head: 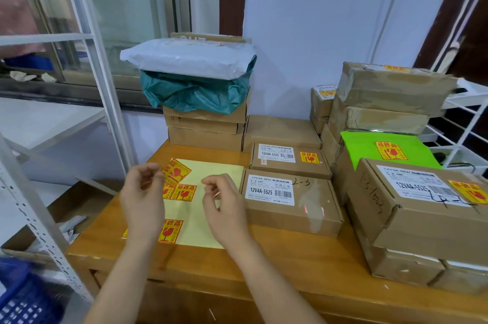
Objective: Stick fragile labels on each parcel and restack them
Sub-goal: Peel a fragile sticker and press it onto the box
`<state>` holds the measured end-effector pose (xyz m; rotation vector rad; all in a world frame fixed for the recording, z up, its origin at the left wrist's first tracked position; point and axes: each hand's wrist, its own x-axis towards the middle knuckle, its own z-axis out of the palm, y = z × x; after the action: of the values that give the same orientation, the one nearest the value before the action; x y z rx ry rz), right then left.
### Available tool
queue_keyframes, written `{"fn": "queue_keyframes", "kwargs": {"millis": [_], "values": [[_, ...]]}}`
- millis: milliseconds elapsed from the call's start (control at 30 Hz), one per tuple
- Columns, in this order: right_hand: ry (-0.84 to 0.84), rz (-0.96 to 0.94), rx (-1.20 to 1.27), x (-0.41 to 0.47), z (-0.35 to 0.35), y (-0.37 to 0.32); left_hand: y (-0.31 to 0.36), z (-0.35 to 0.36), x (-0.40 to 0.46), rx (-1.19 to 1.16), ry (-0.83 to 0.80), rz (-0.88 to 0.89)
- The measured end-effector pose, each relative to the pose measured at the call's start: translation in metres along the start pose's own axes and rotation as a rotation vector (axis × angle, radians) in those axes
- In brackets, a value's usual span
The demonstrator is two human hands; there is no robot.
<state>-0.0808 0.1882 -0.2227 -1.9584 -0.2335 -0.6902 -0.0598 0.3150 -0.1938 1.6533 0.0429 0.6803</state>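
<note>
**Labelling bench: items and hands**

Table: wooden, its front edge runs across below my forearms; the left edge drops off beside a white rack. Bare wood shows in a strip along the front, between the sheet and the edge.

Sheet: pale yellow backing paper, flat on the table under my hands, its right edge just beside the near box. A few red-and-yellow fragile labels remain on its left half.

Label: one sticker lifted off the sheet, tilted, pinched at its left edge by my left hand, thumb and forefinger together, raised above the sheet.

Right hand: hovers over the sheet's middle, fingers loosely curled, tips near each other; I cannot tell whether anything is between them.

Near box: flat carton marked 2-3, white printed sticker on top.

Far box: same kind, directly behind, touching it, fragile sticker at its right.

Right stack: cartons piled at the table's right side, with a green mailer on it, each bearing a fragile sticker.

Back stack: cartons against the wall, topped by a teal bag and a white bag.
</note>
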Motion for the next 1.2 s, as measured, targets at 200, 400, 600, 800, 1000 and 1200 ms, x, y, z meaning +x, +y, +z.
{"fn": "queue_keyframes", "kwargs": {"millis": [200,400,600,800,1000,1200], "values": [[0.16,-0.015,-0.035,0.0,-0.075,0.017,0.025,0.041,-0.018,0.14,-0.51,0.182],[0.028,0.101,-0.185,-0.001,-0.127,0.039,0.048,0.083,-0.037,0.153,-0.777,0.218],[0.057,0.144,-0.189,-0.005,-0.163,0.054,0.052,0.125,-0.036,0.007,-0.968,0.107],[0.003,0.311,-0.154,0.004,-0.175,0.054,0.036,0.159,-0.04,-0.019,-0.92,-0.083],[0.001,0.397,-0.069,0.008,-0.165,0.056,0.02,0.156,-0.044,0.047,-0.763,-0.071],[0.019,0.409,0.03,0.012,-0.156,0.051,0.011,0.146,-0.033,0.038,-0.747,-0.093]]}}
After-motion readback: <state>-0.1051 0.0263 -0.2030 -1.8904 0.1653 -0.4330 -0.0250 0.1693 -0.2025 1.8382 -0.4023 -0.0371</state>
